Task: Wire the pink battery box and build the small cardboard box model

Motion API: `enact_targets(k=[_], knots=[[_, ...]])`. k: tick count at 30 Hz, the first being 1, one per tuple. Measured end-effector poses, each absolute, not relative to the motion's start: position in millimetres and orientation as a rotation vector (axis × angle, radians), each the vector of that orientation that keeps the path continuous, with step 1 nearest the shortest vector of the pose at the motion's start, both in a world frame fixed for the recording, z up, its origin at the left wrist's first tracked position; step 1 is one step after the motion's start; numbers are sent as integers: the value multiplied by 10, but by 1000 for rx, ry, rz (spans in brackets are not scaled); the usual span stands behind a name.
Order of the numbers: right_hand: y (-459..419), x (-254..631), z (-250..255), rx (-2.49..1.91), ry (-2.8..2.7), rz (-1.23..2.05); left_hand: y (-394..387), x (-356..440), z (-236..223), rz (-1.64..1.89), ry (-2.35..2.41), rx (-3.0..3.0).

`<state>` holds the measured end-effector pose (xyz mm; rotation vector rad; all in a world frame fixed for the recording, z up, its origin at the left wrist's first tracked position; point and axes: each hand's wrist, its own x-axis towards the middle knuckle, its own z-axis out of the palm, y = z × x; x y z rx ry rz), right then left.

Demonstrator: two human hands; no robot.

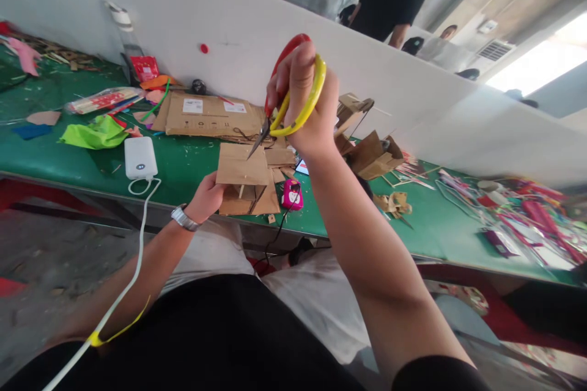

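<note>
The right hand (300,82) is raised above the surface (190,162), its fingers curled closed around the red and yellow handles of a pair of scissors (266,126); the blades look drawn together and point down and to the left, their tip overlapping the top panel of a small cardboard structure (242,165), though whether it touches cannot be told; that structure sits at the middle of the near edge of the surface, with a flat top, an open front and a thin stick (241,191) upright beneath the panel; the left hand (206,198), a watch (184,218) on its wrist, grips the structure's left side, its fingers bent nearly closed on the cardboard and partly hidden by it; just right of the structure, by the near edge, lies a pink object (292,195) with a dark cord; a white power bank (140,157) with a white cable lies left of it, near the same edge; a flattened carton (211,116) and a bright green cloth (94,132) lie farther back; a folded cardboard piece (376,156) stands toward the far edge on the right; mixed craft scraps (532,220) crowd the right end.
</note>
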<state>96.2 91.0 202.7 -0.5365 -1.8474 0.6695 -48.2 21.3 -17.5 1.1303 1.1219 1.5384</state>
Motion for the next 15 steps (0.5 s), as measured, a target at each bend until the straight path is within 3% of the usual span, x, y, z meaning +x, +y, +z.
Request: enact_targets(k=[15], knots=[[974,802,2039,-399,-1919,632,215,-457,-80,1546,1103,1068]])
